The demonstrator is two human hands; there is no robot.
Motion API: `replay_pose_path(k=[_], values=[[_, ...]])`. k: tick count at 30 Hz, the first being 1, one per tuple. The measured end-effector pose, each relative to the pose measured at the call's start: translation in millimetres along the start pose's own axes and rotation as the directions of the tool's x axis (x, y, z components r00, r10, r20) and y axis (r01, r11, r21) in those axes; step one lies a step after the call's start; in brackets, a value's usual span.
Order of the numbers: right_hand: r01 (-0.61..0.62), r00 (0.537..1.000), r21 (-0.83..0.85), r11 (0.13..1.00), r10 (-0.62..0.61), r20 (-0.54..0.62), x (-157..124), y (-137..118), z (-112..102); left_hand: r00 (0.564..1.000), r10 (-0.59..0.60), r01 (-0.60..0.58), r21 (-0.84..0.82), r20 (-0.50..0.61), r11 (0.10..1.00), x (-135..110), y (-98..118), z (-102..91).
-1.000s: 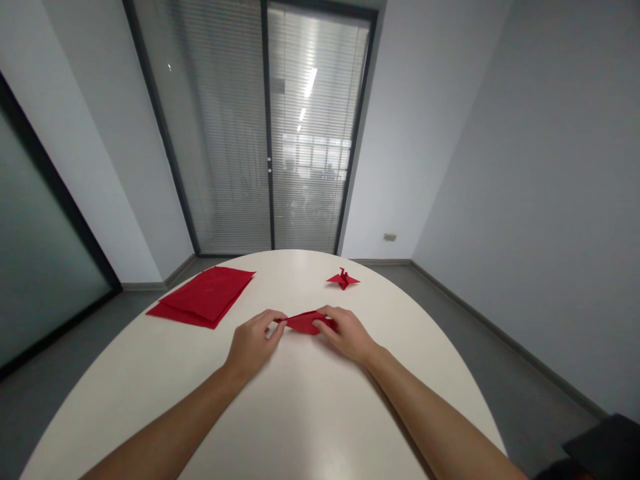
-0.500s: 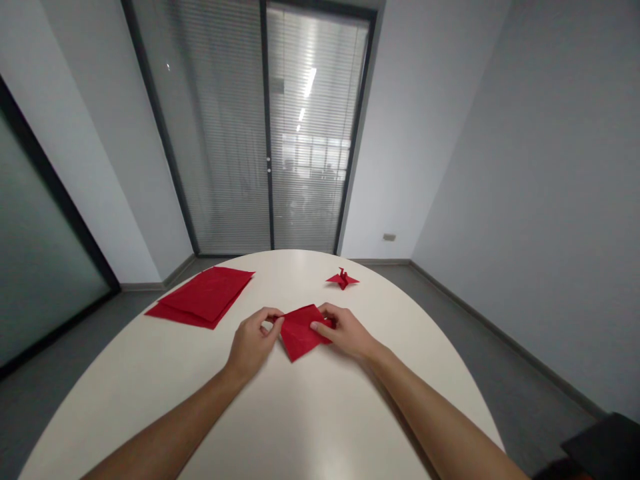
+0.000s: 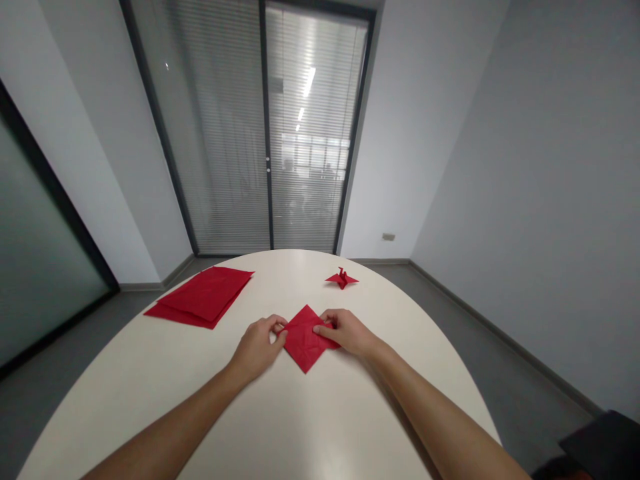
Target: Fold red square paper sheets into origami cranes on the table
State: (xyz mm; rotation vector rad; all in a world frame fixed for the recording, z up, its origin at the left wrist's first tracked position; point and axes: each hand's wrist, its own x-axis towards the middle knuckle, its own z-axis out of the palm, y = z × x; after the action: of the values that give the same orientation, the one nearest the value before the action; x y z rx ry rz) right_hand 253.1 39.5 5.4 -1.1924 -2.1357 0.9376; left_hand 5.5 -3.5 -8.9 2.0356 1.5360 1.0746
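Note:
A red square of folded paper (image 3: 306,339) lies flat on the white round table (image 3: 300,420), turned like a diamond. My left hand (image 3: 259,347) pinches its left corner with curled fingers. My right hand (image 3: 345,331) rests on its right side, fingers bent and pressing the paper down. A small red folded paper crane (image 3: 342,278) stands further back on the table, beyond my right hand.
A stack of red paper sheets (image 3: 203,303) lies at the table's left far side. Behind the table are glass doors with blinds (image 3: 265,133). A dark object (image 3: 600,447) sits at the lower right, off the table.
The red paper was a narrow folded strip between my hands. It has been opened out toward me and now lies flat as a diamond. Both hands stayed at its sides.

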Motion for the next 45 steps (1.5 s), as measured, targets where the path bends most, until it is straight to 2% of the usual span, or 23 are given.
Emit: replay_pose_path(k=[3, 7, 12, 19, 22, 25, 27, 30, 36, 45], values=[[0.01, 0.999, -0.129, 0.992, -0.016, -0.044, -1.5, -4.9, -0.4, 0.998, 0.06, -0.061, 0.115, 0.009, 0.991, -1.4, 4.6, -2.7], [0.085, 0.986, -0.32, 0.944, -0.127, -0.112, -1.3, -10.3, 1.7, 0.992, 0.125, -0.13, 0.245, 0.033, 0.961, -3.7, 10.1, -6.2], [0.112, 0.972, -0.406, 0.907, -0.185, -0.146, 1.8, -8.4, 6.4, 0.984, 0.167, -0.175, 0.354, 0.054, 0.919, -4.9, 9.9, -6.0], [0.165, 0.954, -0.433, 0.886, -0.254, -0.156, 1.5, -2.4, 12.7, 0.975, 0.218, -0.221, 0.388, 0.053, 0.895, -6.6, 7.3, -5.4], [0.165, 0.953, -0.435, 0.885, -0.256, -0.161, 1.7, -1.3, 13.8, 0.954, 0.295, -0.296, 0.347, 0.059, 0.89, -7.4, 6.8, -5.2], [0.203, 0.941, -0.446, 0.872, -0.3, -0.157, 2.1, -3.8, 12.8, 0.908, 0.387, -0.417, 0.277, 0.158, 0.866, -7.5, 6.9, -4.2], [0.246, 0.93, -0.466, 0.85, -0.343, -0.134, 1.7, -8.5, 11.3, 0.882, 0.399, -0.456, 0.237, 0.252, 0.858, -7.4, 7.4, -3.8], [0.31, 0.919, -0.481, 0.82, -0.388, -0.07, -0.6, -19.4, 9.4, 0.879, 0.36, -0.437, 0.227, 0.311, 0.871, -7.3, 8.0, -4.1], [0.469, 0.88, -0.401, 0.787, -0.455, 0.137, -5.2, -28.2, 10.4, 0.932, 0.29, -0.352, 0.34, 0.219, 0.872, -9.1, 8.0, -5.2], [0.443, 0.896, -0.39, 0.807, -0.414, 0.162, -6.1, -21.4, 6.5, 0.937, 0.274, -0.337, 0.347, 0.219, 0.875, -8.8, 6.7, -4.2]])
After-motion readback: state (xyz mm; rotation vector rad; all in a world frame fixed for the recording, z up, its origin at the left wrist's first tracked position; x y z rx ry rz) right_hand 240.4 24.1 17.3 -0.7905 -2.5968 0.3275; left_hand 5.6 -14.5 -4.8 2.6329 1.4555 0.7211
